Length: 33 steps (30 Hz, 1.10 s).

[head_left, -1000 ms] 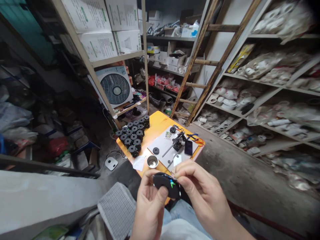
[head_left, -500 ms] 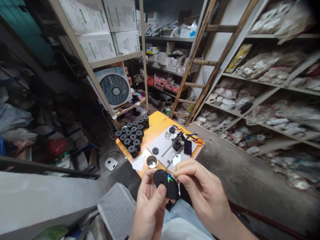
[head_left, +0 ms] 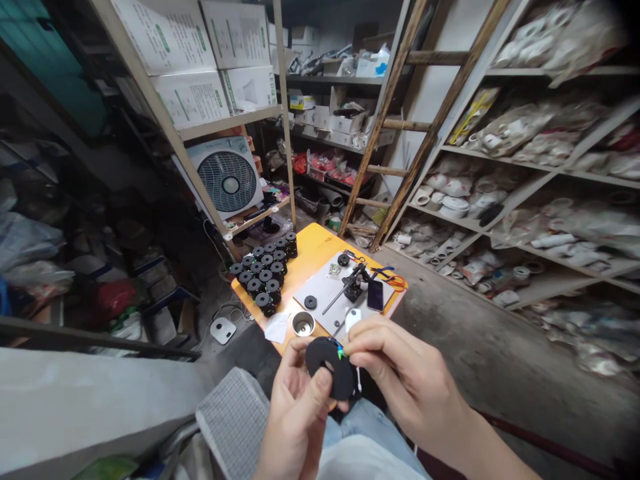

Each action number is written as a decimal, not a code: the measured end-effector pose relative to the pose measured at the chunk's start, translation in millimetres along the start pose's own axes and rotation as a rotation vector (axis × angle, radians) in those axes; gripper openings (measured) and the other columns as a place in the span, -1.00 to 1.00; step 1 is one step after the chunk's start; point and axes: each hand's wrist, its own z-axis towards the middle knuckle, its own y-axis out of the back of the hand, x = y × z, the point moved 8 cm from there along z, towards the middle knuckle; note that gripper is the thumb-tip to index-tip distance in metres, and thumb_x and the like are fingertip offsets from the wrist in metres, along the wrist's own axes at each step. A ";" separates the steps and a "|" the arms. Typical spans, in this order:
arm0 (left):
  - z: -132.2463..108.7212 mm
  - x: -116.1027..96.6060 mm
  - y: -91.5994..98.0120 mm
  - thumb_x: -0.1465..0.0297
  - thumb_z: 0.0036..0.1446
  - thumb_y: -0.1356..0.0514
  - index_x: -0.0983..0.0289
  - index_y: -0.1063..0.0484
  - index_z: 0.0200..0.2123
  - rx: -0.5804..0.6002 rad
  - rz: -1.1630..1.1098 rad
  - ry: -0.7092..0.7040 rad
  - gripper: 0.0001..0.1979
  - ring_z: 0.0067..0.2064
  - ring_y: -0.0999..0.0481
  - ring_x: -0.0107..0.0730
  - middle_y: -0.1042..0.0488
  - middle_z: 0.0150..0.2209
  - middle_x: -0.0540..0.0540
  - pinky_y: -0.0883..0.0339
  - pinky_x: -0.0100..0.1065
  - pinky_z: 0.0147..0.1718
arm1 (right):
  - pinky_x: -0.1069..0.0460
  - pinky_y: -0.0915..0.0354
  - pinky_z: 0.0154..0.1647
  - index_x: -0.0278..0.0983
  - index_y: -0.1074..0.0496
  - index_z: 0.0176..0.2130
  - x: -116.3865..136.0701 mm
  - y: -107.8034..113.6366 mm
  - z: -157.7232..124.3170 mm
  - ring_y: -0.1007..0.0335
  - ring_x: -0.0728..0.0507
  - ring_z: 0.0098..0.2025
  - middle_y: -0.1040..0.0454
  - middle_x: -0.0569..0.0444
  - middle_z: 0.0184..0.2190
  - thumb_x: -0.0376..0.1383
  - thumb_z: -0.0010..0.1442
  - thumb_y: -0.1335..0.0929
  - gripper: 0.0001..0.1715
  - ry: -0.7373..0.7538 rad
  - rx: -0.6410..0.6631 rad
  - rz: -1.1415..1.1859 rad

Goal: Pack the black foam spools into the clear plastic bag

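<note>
Head view: left hand (head_left: 300,408) grips black disc-shaped spool (head_left: 343,379) above denim lap (head_left: 367,421); right hand (head_left: 406,375) fingertips pinched at rim, beside green-blue piece (head_left: 341,352), held item unclear. Slack left grip could drop spool.

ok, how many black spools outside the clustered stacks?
3: held spool in the left hand, flat spool on the white board near the metal cup, far spool near the board's back edge. Others may be hidden.

The black spool (head_left: 342,377) hides part of the left hand (head_left: 297,407) from me. I can't tell what, if anything, the right hand (head_left: 405,380) pinches; it's too small. The top edge cuts off the ladder (head_left: 407,125) and upper boxes (head_left: 236,33).
</note>
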 end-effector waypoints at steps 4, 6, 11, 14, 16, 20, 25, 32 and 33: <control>-0.4 1.7 0.0 0.34 -0.05 -0.43 0.25 -0.39 -0.21 0.024 0.000 0.019 -0.64 -0.51 -0.37 -0.61 -0.43 -0.42 -0.01 -0.30 -0.59 -0.54 | 0.09 -0.35 -0.21 -0.24 -0.38 -0.22 -3.1 1.1 2.2 -0.42 -0.03 -0.24 -0.45 0.06 -0.32 -0.47 0.30 -0.25 -0.83 -0.018 0.068 0.048; -0.6 3.9 -0.3 0.33 -0.06 -0.43 0.25 -0.39 -0.22 0.026 -0.022 0.046 -0.64 -0.51 -0.38 -0.60 -0.44 -0.43 -0.01 -0.29 -0.59 -0.55 | 0.08 -0.36 -0.21 -0.24 -0.38 -0.22 -4.9 2.3 1.2 -0.41 -0.03 -0.25 -0.45 0.07 -0.32 -0.46 0.31 -0.25 -0.83 -0.036 0.054 0.082; -1.9 4.5 -4.9 0.35 -0.09 -0.45 0.24 -0.37 -0.25 0.021 -0.074 0.063 -0.62 -0.50 -0.41 -0.58 -0.43 -0.44 -0.03 -0.31 -0.59 -0.55 | 0.11 -0.36 -0.21 -0.25 -0.40 -0.21 0.3 4.4 -0.6 -0.42 -0.02 -0.25 -0.46 0.08 -0.33 -0.47 0.30 -0.26 -0.83 -0.001 -0.018 0.078; -2.5 3.6 -5.6 0.37 -0.09 -0.45 0.23 -0.36 -0.24 -0.001 -0.076 0.063 -0.62 -0.50 -0.42 -0.58 -0.42 -0.43 -0.04 -0.32 -0.58 -0.54 | 0.13 -0.36 -0.21 -0.25 -0.40 -0.20 3.9 4.2 1.0 -0.42 -0.01 -0.25 -0.46 0.08 -0.33 -0.47 0.30 -0.27 -0.84 0.027 -0.024 0.065; -2.4 3.0 -5.2 0.38 -0.08 -0.44 0.23 -0.37 -0.25 -0.010 -0.076 0.060 -0.64 -0.50 -0.41 -0.58 -0.42 -0.42 -0.04 -0.33 -0.58 -0.54 | 0.12 -0.37 -0.22 -0.25 -0.40 -0.19 4.7 3.7 2.1 -0.42 -0.01 -0.27 -0.46 0.07 -0.33 -0.46 0.30 -0.26 -0.84 0.036 -0.016 0.052; -1.4 2.8 -3.8 0.37 -0.07 -0.43 0.23 -0.37 -0.25 -0.007 -0.068 0.057 -0.66 -0.49 -0.40 -0.57 -0.41 -0.43 -0.04 -0.32 -0.57 -0.55 | 0.08 -0.38 -0.25 -0.25 -0.41 -0.20 2.0 2.4 2.6 -0.42 -0.05 -0.28 -0.46 0.05 -0.35 -0.44 0.31 -0.25 -0.84 0.016 -0.011 0.034; -0.1 3.0 -0.2 0.34 -0.08 -0.44 0.23 -0.37 -0.24 -0.010 -0.055 0.050 -0.63 -0.50 -0.38 -0.60 -0.42 -0.40 -0.03 -0.31 -0.59 -0.55 | 0.06 -0.38 -0.26 -0.25 -0.40 -0.23 -1.8 -0.7 2.7 -0.42 -0.07 -0.28 -0.45 0.04 -0.36 -0.41 0.32 -0.24 -0.84 -0.008 0.004 0.055; 0.1 1.0 -0.2 0.33 -0.08 -0.45 0.22 -0.35 -0.22 -0.021 -0.066 0.034 -0.60 -0.50 -0.39 -0.61 -0.44 -0.41 -0.03 -0.32 -0.61 -0.55 | 0.08 -0.34 -0.23 -0.25 -0.38 -0.23 -7.9 -5.6 2.6 -0.41 -0.03 -0.27 -0.44 0.07 -0.33 -0.44 0.32 -0.24 -0.84 -0.033 0.015 0.091; 0.3 0.7 0.1 0.33 -0.09 -0.45 0.22 -0.35 -0.22 -0.029 -0.066 0.028 -0.59 -0.51 -0.39 -0.62 -0.44 -0.41 -0.04 -0.32 -0.61 -0.55 | 0.09 -0.34 -0.23 -0.25 -0.38 -0.23 -8.5 -6.4 2.6 -0.41 -0.02 -0.27 -0.44 0.07 -0.33 -0.44 0.31 -0.24 -0.84 -0.033 0.006 0.090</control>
